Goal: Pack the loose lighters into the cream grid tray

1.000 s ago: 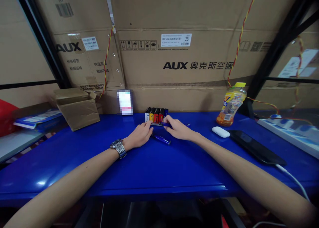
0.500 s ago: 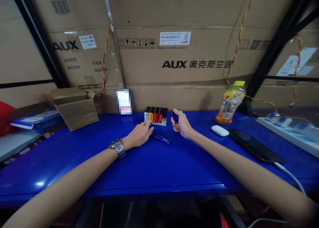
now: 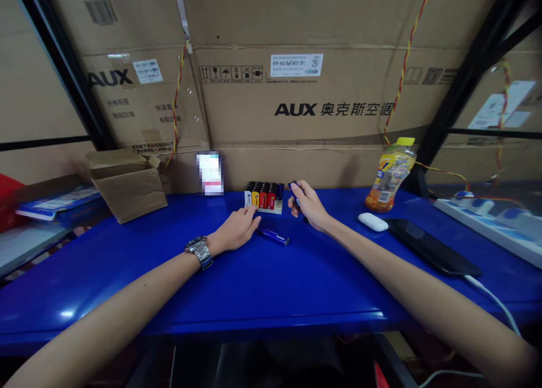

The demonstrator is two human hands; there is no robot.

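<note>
A white tray (image 3: 276, 210) near the back of the table holds rows of upright lighters (image 3: 263, 199), with white, yellow, red and blue ones showing. My left hand (image 3: 237, 228), a metal watch at its wrist, grips the tray's front left corner; its far fingers are partly hidden. To the right of the tray, my right hand (image 3: 311, 206) is closed around a blue lighter (image 3: 293, 187), raised above the table and mostly covered by the fingers. Another blue lighter (image 3: 274, 236) lies on its side in front of the tray, just right of my left hand.
On the blue table (image 3: 271, 286), a lit phone (image 3: 210, 173) leans at the back and an open carton (image 3: 129, 187) stands left. Rightward are a drink bottle (image 3: 390, 176), white earbud case (image 3: 372, 222), black charging phone (image 3: 432, 247) and power strip (image 3: 486, 224).
My right hand has shifted slightly left and turned, and the blue lighter in it sits at a different angle. My left hand, the tray and the lying lighter stay in place.
</note>
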